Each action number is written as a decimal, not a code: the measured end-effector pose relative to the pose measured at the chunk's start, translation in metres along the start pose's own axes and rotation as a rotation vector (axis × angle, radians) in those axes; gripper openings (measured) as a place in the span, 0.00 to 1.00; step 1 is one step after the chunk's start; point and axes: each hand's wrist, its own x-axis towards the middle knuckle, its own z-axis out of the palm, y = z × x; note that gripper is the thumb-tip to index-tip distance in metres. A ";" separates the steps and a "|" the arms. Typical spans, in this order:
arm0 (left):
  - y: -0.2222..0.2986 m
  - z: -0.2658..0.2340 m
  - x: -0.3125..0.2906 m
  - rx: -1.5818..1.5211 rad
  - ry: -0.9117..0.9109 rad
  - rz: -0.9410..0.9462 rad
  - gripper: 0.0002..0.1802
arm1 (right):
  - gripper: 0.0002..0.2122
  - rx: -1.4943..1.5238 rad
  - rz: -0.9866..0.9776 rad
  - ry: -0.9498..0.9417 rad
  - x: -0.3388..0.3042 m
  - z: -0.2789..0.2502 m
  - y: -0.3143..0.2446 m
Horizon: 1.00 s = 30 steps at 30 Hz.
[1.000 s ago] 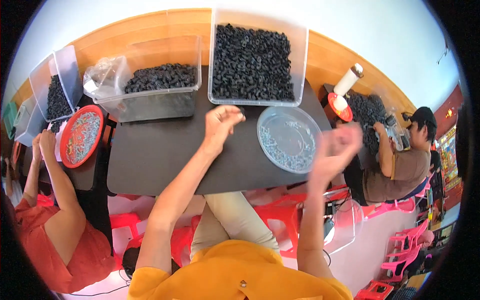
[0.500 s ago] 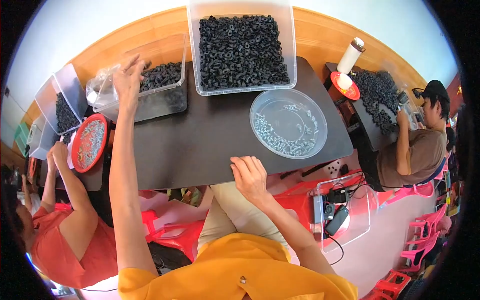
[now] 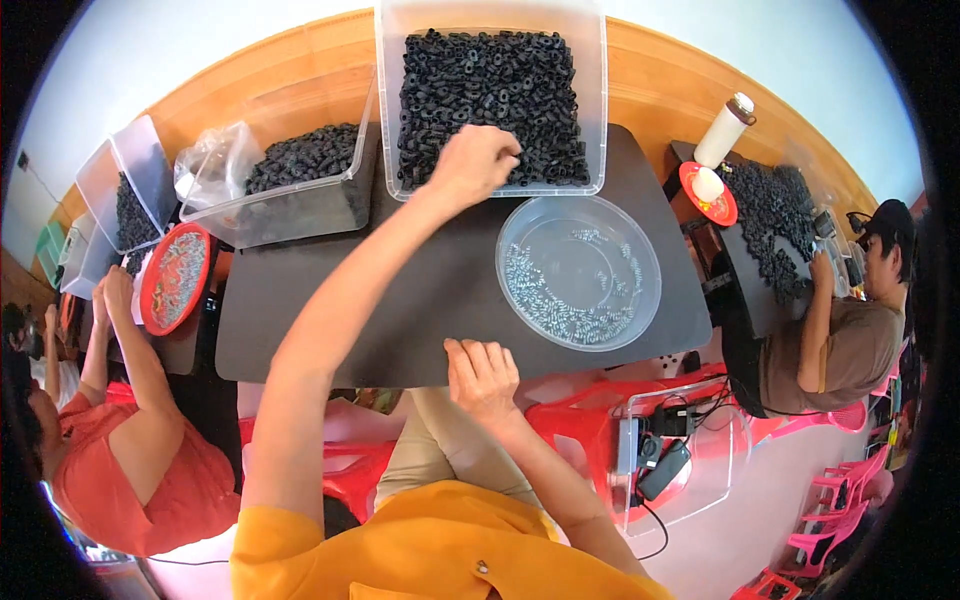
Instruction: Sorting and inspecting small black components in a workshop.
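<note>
My left hand (image 3: 474, 165) is over the front of a large clear bin (image 3: 594, 120) heaped with small black ring-shaped parts (image 3: 490, 90). Its fingers are curled downward, and whatever may be between the fingertips is hidden. At the near edge of the dark table (image 3: 400, 300), my right hand (image 3: 482, 380) rests with bent fingers drawn together; I cannot make out anything in them. Beyond it to the right lies a round clear dish (image 3: 648, 275), with many small silvery pins (image 3: 560, 320) scattered in it.
Left of the large bin stands a lower clear bin (image 3: 290, 232) of black parts, a plastic bag (image 3: 225, 155) at its end. A co-worker in red (image 3: 140, 470) sits left by a red tray (image 3: 158, 312); another in brown (image 3: 830, 350) works right, near a white bottle (image 3: 724, 130).
My left hand has swung right from above the lower left bin to the large bin. My right hand has shifted slightly nearer and left, its fingers more curled. The view has tilted a little.
</note>
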 end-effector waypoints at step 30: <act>0.012 0.034 -0.135 -1.216 -0.128 -0.489 0.06 | 0.07 -0.298 0.469 -0.481 0.065 -0.077 0.172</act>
